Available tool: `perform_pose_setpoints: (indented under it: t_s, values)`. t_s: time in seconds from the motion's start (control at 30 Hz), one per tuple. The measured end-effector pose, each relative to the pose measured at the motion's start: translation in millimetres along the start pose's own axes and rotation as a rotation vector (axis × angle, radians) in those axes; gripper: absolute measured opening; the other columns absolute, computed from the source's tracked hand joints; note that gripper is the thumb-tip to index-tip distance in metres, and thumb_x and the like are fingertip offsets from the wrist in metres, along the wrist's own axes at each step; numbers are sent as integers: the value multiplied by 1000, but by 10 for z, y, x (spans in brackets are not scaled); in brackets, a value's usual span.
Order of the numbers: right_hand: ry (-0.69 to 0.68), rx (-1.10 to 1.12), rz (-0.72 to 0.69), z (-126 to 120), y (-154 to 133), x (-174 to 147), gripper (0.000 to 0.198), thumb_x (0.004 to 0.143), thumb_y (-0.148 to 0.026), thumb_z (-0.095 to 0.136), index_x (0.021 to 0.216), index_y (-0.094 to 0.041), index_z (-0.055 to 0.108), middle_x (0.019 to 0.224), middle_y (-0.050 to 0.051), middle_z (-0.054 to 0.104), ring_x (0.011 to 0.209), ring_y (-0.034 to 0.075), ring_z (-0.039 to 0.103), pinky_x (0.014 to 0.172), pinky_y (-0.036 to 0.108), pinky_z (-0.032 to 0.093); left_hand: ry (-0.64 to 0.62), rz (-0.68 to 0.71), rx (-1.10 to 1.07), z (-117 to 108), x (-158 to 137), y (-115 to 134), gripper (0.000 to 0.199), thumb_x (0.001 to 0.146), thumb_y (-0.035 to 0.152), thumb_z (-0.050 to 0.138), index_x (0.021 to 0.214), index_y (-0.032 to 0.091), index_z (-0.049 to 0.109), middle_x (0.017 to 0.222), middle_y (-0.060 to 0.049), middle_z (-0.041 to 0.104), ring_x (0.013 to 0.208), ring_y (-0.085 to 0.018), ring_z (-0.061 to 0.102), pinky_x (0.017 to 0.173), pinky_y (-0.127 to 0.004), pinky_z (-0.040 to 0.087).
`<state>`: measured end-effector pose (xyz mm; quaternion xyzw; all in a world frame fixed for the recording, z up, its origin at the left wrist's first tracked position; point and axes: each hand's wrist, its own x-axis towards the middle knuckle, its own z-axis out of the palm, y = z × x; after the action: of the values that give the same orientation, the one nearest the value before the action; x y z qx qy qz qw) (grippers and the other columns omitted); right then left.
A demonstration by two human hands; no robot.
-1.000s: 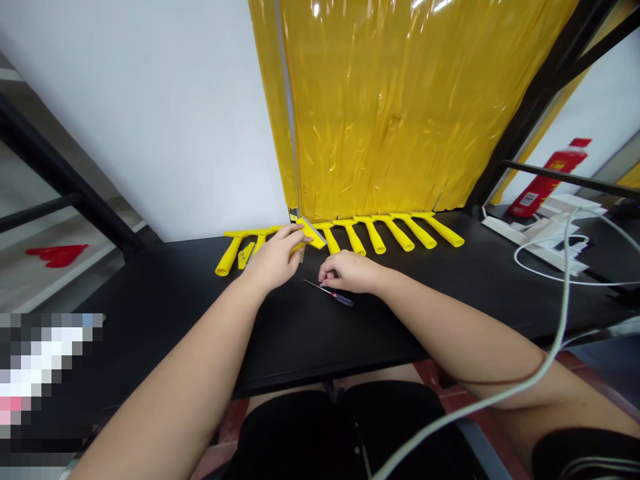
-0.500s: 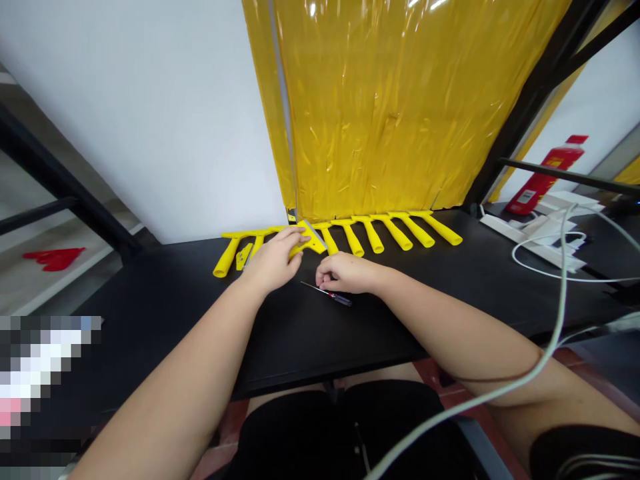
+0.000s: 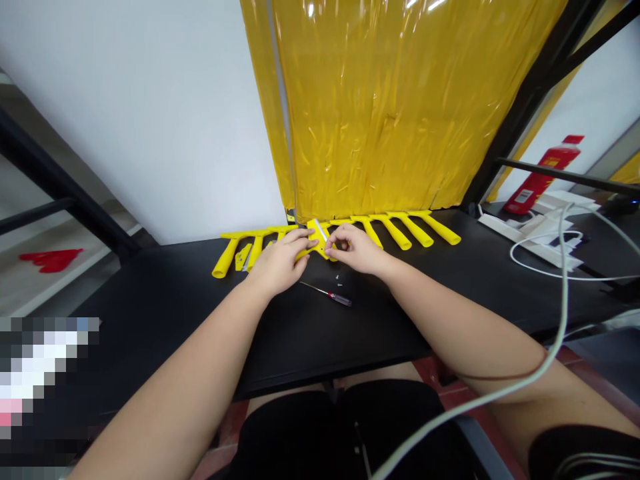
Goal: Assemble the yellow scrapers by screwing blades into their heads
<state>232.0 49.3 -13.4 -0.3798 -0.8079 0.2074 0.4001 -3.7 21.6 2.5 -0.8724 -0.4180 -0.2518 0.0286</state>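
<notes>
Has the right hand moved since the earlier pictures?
Yes: the right hand moved forward, away from the unmoved screwdriver, to the held yellow tool.

It looks like a workshop: screwdriver (image 3: 341,299) and yellow tools (image 3: 399,236) lie on a bench (image 3: 300,340).

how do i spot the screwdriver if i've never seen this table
On the black table, in front of the row of yellow tools, find the screwdriver lying flat on the near side of the right hand. Its thin shaft points left, and its dark handle with a red collar sets it apart from the yellow tools behind it.
</notes>
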Motion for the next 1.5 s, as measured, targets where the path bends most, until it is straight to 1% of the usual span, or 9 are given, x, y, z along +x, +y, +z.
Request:
perform_pose_setpoints:
  t_s: [0.13, 0.27, 0.37, 0.53, 0.8, 1.07, 1.17, 1.3, 1.5]
  values:
    - [-17, 140, 95, 16, 52, 12, 9, 83, -26, 75, 86, -20, 69, 84, 0, 57, 69, 13, 51, 70, 30, 44, 8, 29, -4, -8, -5, 36, 34, 98, 22, 54, 128, 25, 70, 154, -4, 58, 128, -25, 66, 105, -44, 58]
    - [-51, 434, 248, 61, 62, 11, 33, 77, -38, 82, 87, -22, 54, 76, -5, 56, 58, 10, 49, 53, 24, 42, 9, 34, 6, -2, -5, 53, 35, 99, 22, 53, 129, 26, 69, 155, -4, 57, 127, -25, 67, 102, -44, 59]
    - [-27, 529, 309, 102, 71, 11, 43, 71, -40, 87, 85, -23, 50, 75, -5, 56, 59, 10, 54, 49, 22, 45, 12, 37, -11, 5, -4, 57, 35, 99, 21, 53, 130, 26, 68, 155, -4, 57, 127, -26, 67, 103, -46, 58]
    - [-49, 584, 395, 135, 64, 13, 42, 74, -33, 87, 86, -23, 48, 68, -5, 62, 60, 12, 62, 49, 21, 50, 9, 56, -28, 17, -3, 57, 35, 99, 20, 52, 130, 26, 66, 156, -4, 55, 129, -26, 65, 104, -47, 58]
    - [-57, 626, 475, 133, -11, 9, 31, 83, -15, 74, 94, -24, 47, 67, -7, 63, 50, 9, 60, 51, 23, 55, -6, 76, -38, 10, -5, 91, 38, 100, 19, 50, 134, 29, 62, 155, -4, 55, 132, -27, 62, 103, -48, 57]
    - [-48, 619, 401, 151, 71, 30, 31, 84, -17, 70, 100, -24, 45, 68, -8, 61, 52, 11, 61, 54, 25, 57, -16, 52, -25, 12, -1, 81, 37, 99, 19, 52, 133, 29, 62, 156, -5, 54, 129, -27, 64, 103, -48, 58]
    - [-30, 565, 288, 112, 84, 15, 35, 81, -17, 71, 104, -26, 46, 73, -7, 61, 56, 11, 61, 55, 25, 55, -19, 35, -6, 16, -3, 77, 34, 99, 20, 52, 129, 30, 65, 156, -3, 55, 127, -26, 66, 102, -46, 59]
    - [-90, 362, 113, 62, 53, -16, 20, 82, -20, 69, 99, -22, 60, 77, -4, 62, 60, 11, 59, 57, 25, 49, -19, 26, -7, 16, -4, 69, 32, 100, 22, 51, 127, 30, 65, 156, -2, 55, 128, -26, 66, 102, -45, 59]
    - [-106, 250, 64, 73, 53, -19, 11, 84, -22, 64, 95, -20, 65, 71, -3, 59, 59, 11, 54, 59, 26, 43, 1, 35, -8, 23, -4, 44, 28, 98, 21, 53, 125, 25, 62, 155, -4, 57, 134, -27, 62, 107, -47, 56]
